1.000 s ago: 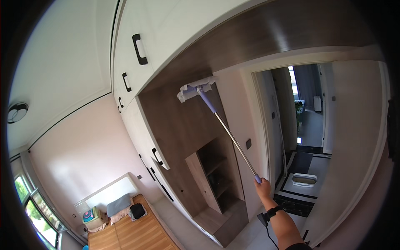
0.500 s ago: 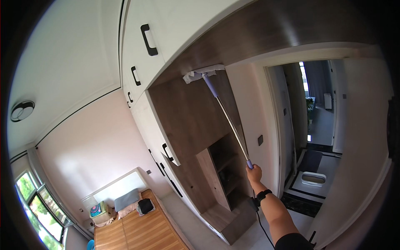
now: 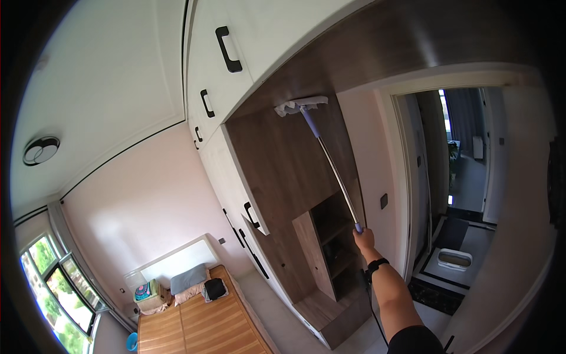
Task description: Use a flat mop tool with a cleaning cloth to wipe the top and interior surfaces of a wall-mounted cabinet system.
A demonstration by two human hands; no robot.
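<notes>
My right hand, a dark band at its wrist, is closed around the lower end of a flat mop's handle. The flat mop has a thin metal pole with purple plastic at both ends. It slants up and to the left, away from my hand. Its wide head, wrapped in a whitish cloth, is raised to the top of the brown wooden cabinet recess, by the dark overhead panel. Whether the cloth presses on the panel or the back board, I cannot tell. My left hand is out of view.
White cupboard doors with black handles run along the left of the recess. Open shelves sit low in it. A bed stands at lower left near a window. At right, a doorway leads to a tiled passage.
The view has turned slightly, so the room sits farther right in the picture. The mop head has shifted a little left, away from the recess's right-hand corner. My right hand keeps its grip.
</notes>
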